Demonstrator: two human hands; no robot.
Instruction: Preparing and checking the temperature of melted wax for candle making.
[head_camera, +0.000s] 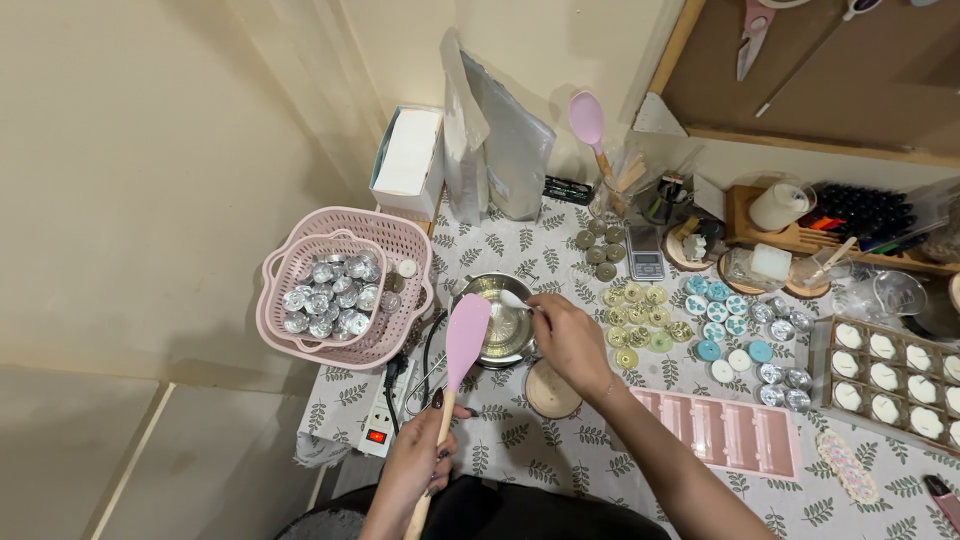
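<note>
**Two hands at the steel pot**

Your left hand (415, 462) was closed around the wooden handle of a pink spatula (465, 335), and you held it upright so that its pink blade stood over the left rim of the steel pot (505, 320). Your right hand (568, 338) was at the right rim of the same pot, with the fingers (540, 308) pinched on a small white spoon-like tool (513, 298) that reached into the pot. The pot stood on the bench (560, 455), which was covered with a cloth with a leaf pattern.

Just left of the pot, a pink basket (400, 240) hung partly over the bench edge, and a smaller pink basket inside it held many small metal cups (325, 295). A white power strip (380, 420) with a red lit switch lay in front of the basket. A round lid (552, 388) lay just below your right hand. To the right of the pot were rows of yellow-green discs (640, 320), then blue and white discs (722, 322), and a pink mould (730, 432) lay near your right forearm. Far right, a brown tray (890, 375) held white candles. A second pink spatula (588, 120) stood in a jar at the back.
</note>
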